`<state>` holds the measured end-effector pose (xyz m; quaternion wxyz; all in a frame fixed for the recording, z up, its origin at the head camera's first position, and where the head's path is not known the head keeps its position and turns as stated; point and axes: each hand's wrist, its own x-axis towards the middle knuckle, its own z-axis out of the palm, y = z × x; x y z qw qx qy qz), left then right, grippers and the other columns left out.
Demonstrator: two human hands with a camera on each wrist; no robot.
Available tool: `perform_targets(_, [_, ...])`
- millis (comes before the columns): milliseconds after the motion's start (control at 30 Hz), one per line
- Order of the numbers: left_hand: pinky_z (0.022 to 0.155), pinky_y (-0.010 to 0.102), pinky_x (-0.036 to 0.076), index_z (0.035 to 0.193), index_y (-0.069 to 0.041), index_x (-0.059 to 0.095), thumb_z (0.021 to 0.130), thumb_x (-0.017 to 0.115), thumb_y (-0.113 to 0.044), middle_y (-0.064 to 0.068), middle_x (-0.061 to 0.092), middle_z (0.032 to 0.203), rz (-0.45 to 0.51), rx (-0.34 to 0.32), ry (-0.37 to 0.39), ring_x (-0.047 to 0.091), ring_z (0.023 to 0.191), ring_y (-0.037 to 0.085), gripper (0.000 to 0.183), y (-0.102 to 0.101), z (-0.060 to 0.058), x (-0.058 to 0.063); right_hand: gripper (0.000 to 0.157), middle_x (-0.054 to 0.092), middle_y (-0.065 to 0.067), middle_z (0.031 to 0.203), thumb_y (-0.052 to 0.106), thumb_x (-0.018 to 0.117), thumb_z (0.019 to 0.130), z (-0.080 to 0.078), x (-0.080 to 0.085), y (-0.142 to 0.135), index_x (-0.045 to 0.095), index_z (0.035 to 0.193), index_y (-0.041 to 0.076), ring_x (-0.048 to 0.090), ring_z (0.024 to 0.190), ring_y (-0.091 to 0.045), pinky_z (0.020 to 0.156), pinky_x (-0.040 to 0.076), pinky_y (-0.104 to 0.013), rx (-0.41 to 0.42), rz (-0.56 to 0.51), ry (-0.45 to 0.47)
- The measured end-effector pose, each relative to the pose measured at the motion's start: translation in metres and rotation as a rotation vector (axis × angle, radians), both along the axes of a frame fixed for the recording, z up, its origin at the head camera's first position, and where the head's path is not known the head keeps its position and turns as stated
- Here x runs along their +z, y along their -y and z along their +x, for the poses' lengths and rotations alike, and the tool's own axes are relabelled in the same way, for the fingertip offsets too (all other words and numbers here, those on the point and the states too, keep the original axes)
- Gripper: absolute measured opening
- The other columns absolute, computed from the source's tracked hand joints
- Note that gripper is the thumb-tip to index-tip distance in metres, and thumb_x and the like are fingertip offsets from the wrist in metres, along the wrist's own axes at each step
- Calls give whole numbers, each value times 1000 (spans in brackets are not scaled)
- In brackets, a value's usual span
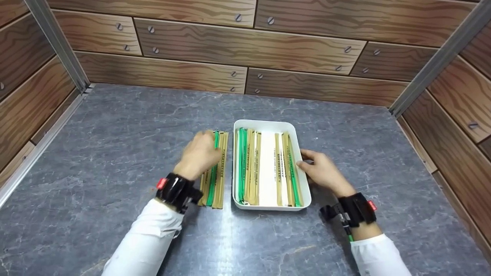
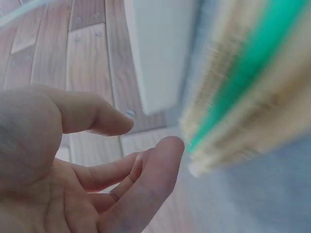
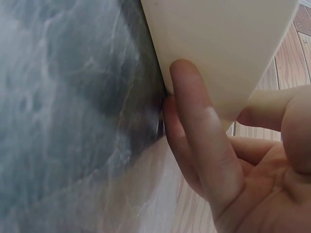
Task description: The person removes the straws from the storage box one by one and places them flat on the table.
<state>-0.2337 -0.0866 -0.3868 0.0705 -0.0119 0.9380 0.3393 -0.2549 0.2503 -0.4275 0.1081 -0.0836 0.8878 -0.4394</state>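
While white sleeves (image 1: 142, 234) and black wrist cameras (image 1: 176, 191) are occupying the near part of the head view, we are locating both hands just beyond them. The left hand (image 1: 199, 153) is standing over the far half of the loose packets (image 1: 219, 180), covering part of their left side; in the left wrist view, its thumb and fingers are leaving a moderate gap, with nothing held between them. Blur is softening the packet ends there, so we cannot tell whether a fingertip is touching them. From this grip, the loose packets are lying below and to the right, reaching back toward the person, with the left hand sitting nearer to them than the right. Their long axis is running near to far, the far ends pointing slightly rightward, and a green packet (image 1: 211, 188) is lying among tan ones. Just to their right, the white tray (image 1: 272, 208) is standing lengthwise as well, holding a left group (image 1: 251, 168) and a right group (image 1: 289, 172) of packets. The right hand (image 1: 322, 170) is gripping its right wall, thumb at the rim and fingers outside. Farthest off, we are seeing the plank-patterned wall (image 1: 230, 42) bordering the gray tabletop (image 1: 130, 153).
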Motion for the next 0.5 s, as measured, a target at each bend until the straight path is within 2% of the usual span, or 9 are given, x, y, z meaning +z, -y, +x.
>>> perform_targets(100, [89, 48, 57, 136, 5, 53, 93, 62, -10, 21, 57, 130, -42, -34, -39, 60, 101, 33, 46, -20, -6, 15, 55, 58, -31, 139, 11, 56, 105, 0, 0, -1, 40, 154, -9, 72, 92, -26, 65, 64, -34, -3, -3, 3])
perform_targets(267, [95, 47, 56, 142, 4, 52, 89, 61, -4, 24, 53, 142, -121, -102, -68, 62, 108, 35, 54, -57, -18, 33, 55, 58, -32, 139, 11, 56, 104, 0, -1, -1, 40, 154, -9, 72, 95, -28, 66, 64, -34, -1, 3, -3])
perform_targets(300, [96, 47, 56, 144, 3, 51, 88, 62, -4, 24, 51, 147, -137, -116, -65, 62, 113, 36, 58, -64, -20, 36, 55, 58, -32, 139, 10, 56, 104, 0, -1, -1, 39, 154, -9, 72, 96, -29, 66, 64, -34, 0, 2, -3])
perform_targets(400, [94, 44, 58, 149, 4, 47, 90, 62, -3, 27, 44, 155, -193, -169, -55, 65, 112, 35, 61, -85, -26, 39, 55, 58, -32, 139, 9, 56, 104, 0, -1, -1, 40, 153, -9, 72, 96, -30, 66, 64, -34, 2, 2, -8])
perform_targets(500, [89, 42, 60, 143, 3, 54, 90, 64, -4, 26, 51, 150, -279, -214, -58, 67, 108, 32, 54, -104, -32, 38, 54, 58, -31, 140, 9, 56, 104, 0, -2, -2, 41, 152, -9, 72, 97, -30, 65, 64, -34, 6, 7, -14])
